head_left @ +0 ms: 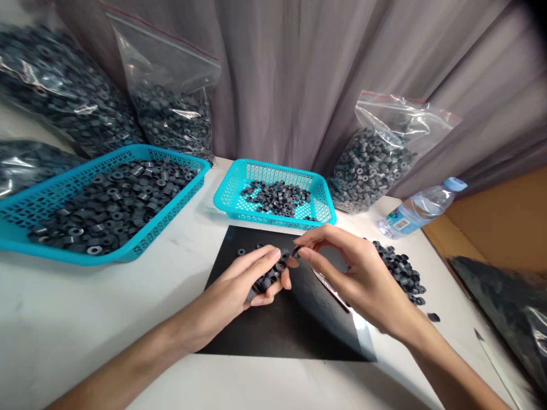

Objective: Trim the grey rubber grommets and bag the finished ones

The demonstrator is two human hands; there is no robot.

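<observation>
The left hand [252, 279] lay cupped over the black mat [282, 319], its grip curled around a small clutch of dark rubber rings [268, 280] held against the palm and fingers. The right hand [354, 273] met it just above the mat, thumb and forefinger pinched on a single ring [296, 251] at the tip of the left forefinger — so both grips were clenched, one on a handful, one on one piece. A thin metal blade or tweezer [333, 291] seemed tucked under the right palm, though what it was could not be told for sure.

The step in hand looked like sorting or checking: one ring drawn off the handful and turned over between the fingertips. A few loose rings [241, 251] lay on the mat's far edge, and a heap of rings [401, 270] sat on the white surface [85, 319] just right of the mat. The small teal basket [273, 171] stood just behind the mat, the large teal basket [55, 188] to the left, both holding rings.

The next move would call for a light, exact pinch — the pieces are small and apt to slip — while the left grip stays shut enough to spill nothing
</observation>
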